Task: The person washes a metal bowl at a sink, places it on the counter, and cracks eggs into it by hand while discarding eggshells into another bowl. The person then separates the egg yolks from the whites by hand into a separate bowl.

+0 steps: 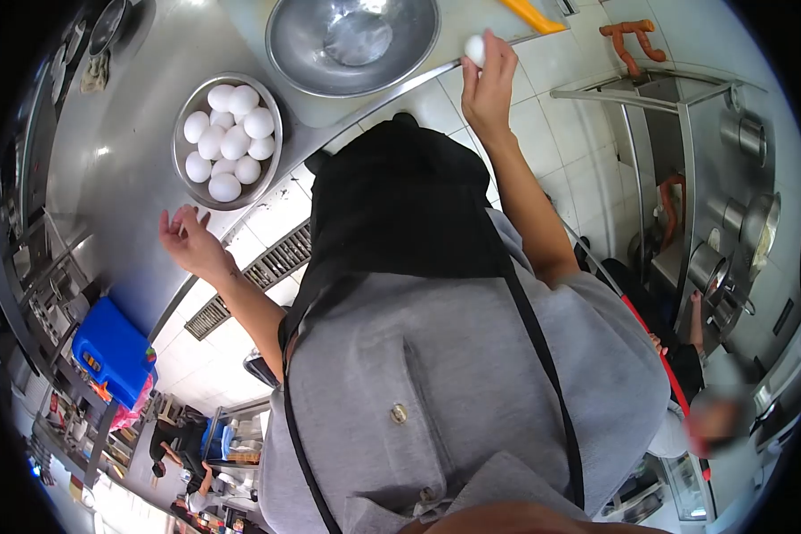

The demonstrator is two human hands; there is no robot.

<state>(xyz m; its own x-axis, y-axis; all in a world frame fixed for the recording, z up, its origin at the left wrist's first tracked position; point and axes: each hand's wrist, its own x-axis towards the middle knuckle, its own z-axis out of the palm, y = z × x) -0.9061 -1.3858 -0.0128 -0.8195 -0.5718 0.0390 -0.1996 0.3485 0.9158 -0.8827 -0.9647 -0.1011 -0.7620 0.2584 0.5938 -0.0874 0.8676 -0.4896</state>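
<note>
A white egg [475, 50] is gripped in the fingers of my right hand [489, 89], at the table's edge to the right of a large metal bowl [285, 53]. No contents can be made out inside that bowl. My left hand [192, 242] is held near the table edge with its fingers apart and nothing in them. Just beyond it stands a smaller metal bowl [279, 142] heaped with several white eggs [235, 142]. The left fingers are close to this bowl's rim but appear apart from it.
The steel table [133, 178] spans the left and top. A yellow-orange handle [534, 14] lies near its right edge. At lower left is a blue plastic container [114, 347]. Pots [707, 263] hang at right, where a person holds a red pole [659, 347]. Other people work at lower left.
</note>
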